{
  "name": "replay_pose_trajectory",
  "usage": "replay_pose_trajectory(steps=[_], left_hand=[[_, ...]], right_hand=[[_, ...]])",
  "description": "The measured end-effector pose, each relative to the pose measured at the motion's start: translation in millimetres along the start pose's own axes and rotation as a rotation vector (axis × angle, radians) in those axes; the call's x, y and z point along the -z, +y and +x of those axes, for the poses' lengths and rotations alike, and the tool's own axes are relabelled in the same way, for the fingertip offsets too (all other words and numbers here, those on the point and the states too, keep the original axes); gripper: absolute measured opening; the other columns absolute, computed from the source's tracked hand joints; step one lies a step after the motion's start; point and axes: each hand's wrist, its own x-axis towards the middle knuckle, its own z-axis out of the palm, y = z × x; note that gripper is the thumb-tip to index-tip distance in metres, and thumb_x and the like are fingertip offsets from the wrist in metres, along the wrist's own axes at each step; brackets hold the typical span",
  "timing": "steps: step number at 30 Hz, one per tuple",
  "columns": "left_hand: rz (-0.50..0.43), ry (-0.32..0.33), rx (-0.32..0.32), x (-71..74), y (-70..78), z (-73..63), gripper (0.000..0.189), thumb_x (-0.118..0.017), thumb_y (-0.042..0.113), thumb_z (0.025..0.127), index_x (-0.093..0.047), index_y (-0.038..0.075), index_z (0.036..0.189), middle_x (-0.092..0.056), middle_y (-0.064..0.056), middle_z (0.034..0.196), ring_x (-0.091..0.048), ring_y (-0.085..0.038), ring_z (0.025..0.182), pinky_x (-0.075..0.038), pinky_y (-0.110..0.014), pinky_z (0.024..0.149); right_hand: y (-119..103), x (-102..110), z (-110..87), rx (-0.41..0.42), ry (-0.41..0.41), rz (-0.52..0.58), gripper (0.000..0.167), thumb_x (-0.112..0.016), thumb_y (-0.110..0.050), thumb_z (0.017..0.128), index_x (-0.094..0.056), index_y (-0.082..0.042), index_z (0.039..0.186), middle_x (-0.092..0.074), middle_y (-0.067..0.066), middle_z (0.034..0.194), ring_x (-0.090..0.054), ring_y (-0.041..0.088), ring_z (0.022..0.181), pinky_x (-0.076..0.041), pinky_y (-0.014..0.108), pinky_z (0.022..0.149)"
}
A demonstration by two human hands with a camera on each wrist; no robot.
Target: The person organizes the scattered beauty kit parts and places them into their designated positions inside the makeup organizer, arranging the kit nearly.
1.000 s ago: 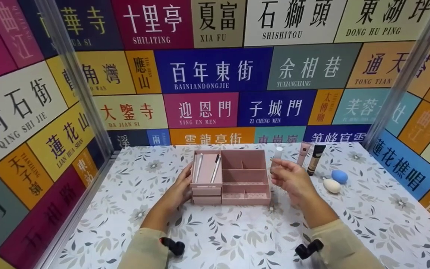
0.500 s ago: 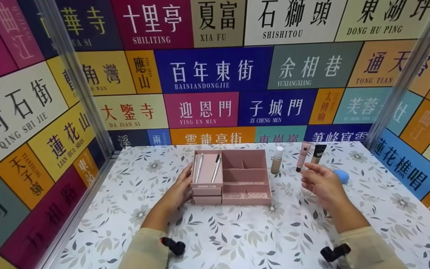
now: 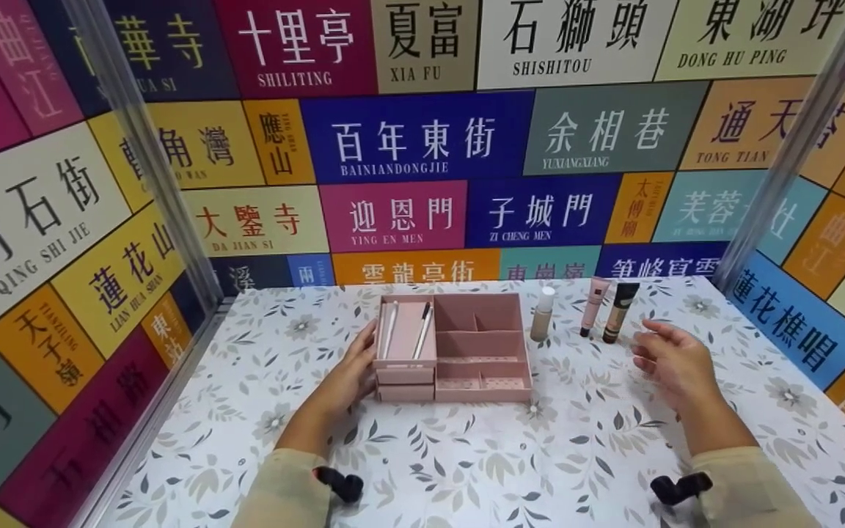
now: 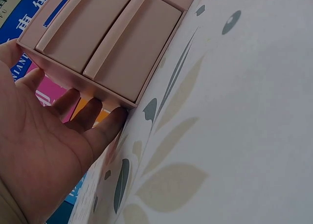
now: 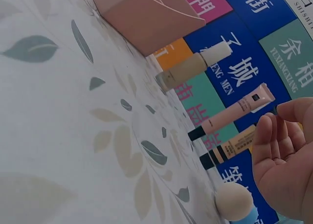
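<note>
One pink organizer [image 3: 452,346] sits before us on the flowered table [image 3: 496,469], open compartments [image 3: 492,343] at right, small drawers [image 3: 406,377] at left beneath two slim sticks [image 3: 422,334]. We see the left hand [image 3: 353,372] touching its left side, fingers apart, unclamped; the right hand [image 3: 678,361], loosely curled, visibly gripping nothing, hovers beside two upright tubes [image 3: 593,308].

Right wrist view, five o'clock: a smooth round cream sponge [image 5: 233,201] mostly hides a rounded blue sponge [image 5: 250,216].
</note>
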Motion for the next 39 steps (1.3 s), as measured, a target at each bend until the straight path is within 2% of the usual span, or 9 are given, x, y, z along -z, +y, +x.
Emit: replay_pose_trajectory(steps=[4,8,15,18,23,30,33,36,39], left_hand=[[0.003,0.002,0.001,0.0,0.4,-0.4,0.057,-0.046,0.059,0.109,-0.025,0.061,0.162,-0.013,0.012,0.181,-0.028,-0.031,0.166,-0.029,-0.059,0.132],[-0.009,0.000,0.003,0.3,-0.4,0.3,0.057,-0.046,0.058,0.110,-0.025,0.060,0.163,-0.012,0.011,0.181,-0.028,-0.031,0.166,-0.029,-0.058,0.133],[-0.023,-0.032,-0.043,1.8,-4.0,1.5,0.062,-0.044,0.054,0.112,-0.018,0.051,0.168,-0.006,0.002,0.182,-0.022,-0.034,0.167,-0.029,-0.060,0.132],[-0.019,-0.027,-0.039,2.1,-4.0,1.4,0.061,-0.045,0.056,0.111,-0.019,0.053,0.167,-0.008,0.003,0.182,-0.023,-0.033,0.167,-0.030,-0.060,0.132],[-0.016,-0.031,-0.035,1.4,-2.5,0.5,0.061,-0.046,0.057,0.111,-0.020,0.055,0.166,-0.009,0.006,0.182,-0.024,-0.034,0.167,-0.028,-0.062,0.132],[-0.012,-0.013,0.005,0.9,-0.3,0.7,0.060,-0.048,0.061,0.108,-0.023,0.060,0.163,-0.013,0.011,0.181,-0.025,-0.031,0.167,-0.028,-0.061,0.132],[-0.012,-0.014,0.003,1.2,-0.6,1.2,0.060,-0.047,0.060,0.109,-0.023,0.060,0.164,-0.013,0.010,0.181,-0.025,-0.031,0.167,-0.029,-0.061,0.132],[-0.006,-0.015,-0.003,1.7,-1.0,1.5,0.060,-0.046,0.059,0.110,-0.023,0.059,0.164,-0.012,0.009,0.181,-0.025,-0.032,0.166,-0.029,-0.061,0.132],[-0.002,-0.016,-0.016,2.3,-2.2,2.0,0.060,-0.045,0.057,0.111,-0.022,0.056,0.166,-0.011,0.007,0.182,-0.025,-0.034,0.166,-0.029,-0.062,0.131]], right_hand=[[-3.5,13.6,3.4,-0.011,0.057,0.022,0.028,-0.078,-0.017,0.099,-0.068,-0.024,0.125,-0.073,-0.008,0.095,-0.071,0.011,0.087,-0.065,0.026,0.075],[-3.6,25.1,6.2,-0.045,0.100,0.022,0.032,-0.079,-0.018,0.098,-0.067,-0.024,0.128,-0.071,-0.009,0.102,-0.069,0.011,0.090,-0.065,0.024,0.076],[0.5,39.9,12.8,-0.094,0.135,-0.022,0.044,-0.084,-0.028,0.095,-0.064,-0.026,0.135,-0.062,-0.009,0.116,-0.068,0.011,0.097,-0.064,0.024,0.080],[3.8,44.7,15.4,-0.112,0.146,-0.072,0.049,-0.084,-0.031,0.095,-0.063,-0.027,0.139,-0.061,-0.011,0.117,-0.066,0.011,0.103,-0.064,0.023,0.082],[10.6,50.2,18.5,-0.143,0.172,-0.223,0.065,-0.081,-0.038,0.096,-0.056,-0.027,0.155,-0.061,-0.014,0.115,-0.061,0.012,0.109,-0.061,0.024,0.087],[19.6,53.9,22.7,-0.125,0.161,-0.360,0.065,-0.080,-0.034,0.097,-0.055,-0.023,0.155,-0.064,-0.020,0.099,-0.063,0.013,0.094,-0.058,0.028,0.077],[22.6,54.7,24.6,-0.128,0.151,-0.394,0.064,-0.081,-0.033,0.096,-0.056,-0.021,0.154,-0.062,-0.023,0.098,-0.064,0.011,0.091,-0.057,0.029,0.077],[24.8,54.8,25.5,-0.133,0.132,-0.420,0.065,-0.081,-0.035,0.096,-0.055,-0.018,0.154,-0.062,-0.019,0.106,-0.065,0.008,0.091,-0.058,0.026,0.079],[27.0,54.4,27.0,-0.132,0.112,-0.477,0.072,-0.080,-0.040,0.096,-0.052,-0.013,0.156,-0.064,-0.005,0.128,-0.065,0.006,0.094,-0.058,0.024,0.081]])
